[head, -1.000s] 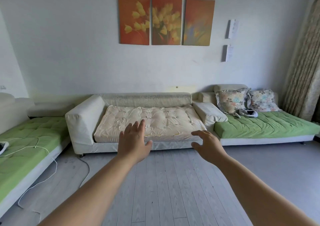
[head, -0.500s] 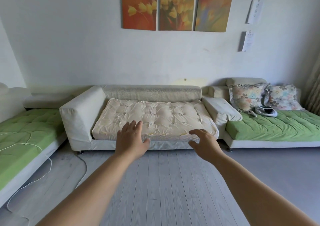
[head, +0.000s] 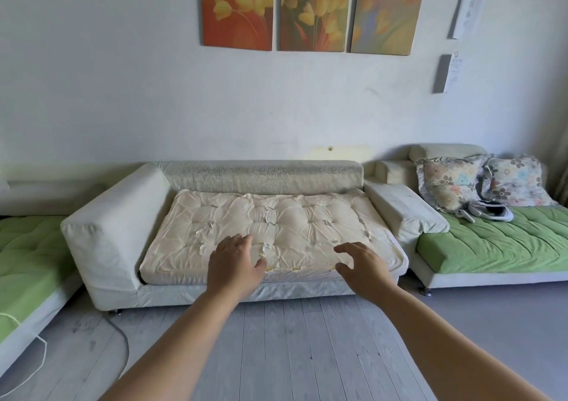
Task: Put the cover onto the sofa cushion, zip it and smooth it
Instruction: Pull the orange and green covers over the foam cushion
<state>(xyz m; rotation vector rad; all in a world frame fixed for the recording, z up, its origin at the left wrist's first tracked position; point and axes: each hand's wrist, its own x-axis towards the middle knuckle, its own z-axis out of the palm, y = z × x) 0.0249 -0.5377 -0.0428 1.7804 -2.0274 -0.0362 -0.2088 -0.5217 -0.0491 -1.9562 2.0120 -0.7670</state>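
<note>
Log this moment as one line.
phase: reach | left hand: open | right hand: open | cream tufted sofa cushion: uncovered, not gripped

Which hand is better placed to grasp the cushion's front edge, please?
Probably the right hand: its fingers curve toward the front edge of the cushion, while the left hand reaches flat, fingers straight.

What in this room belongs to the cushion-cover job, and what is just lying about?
For the job:
- cushion, bare
- sofa that it lies on
- no cover is in view

Lying about:
- pillows
- headset
- green seat
- paintings
- cable on the floor
</note>
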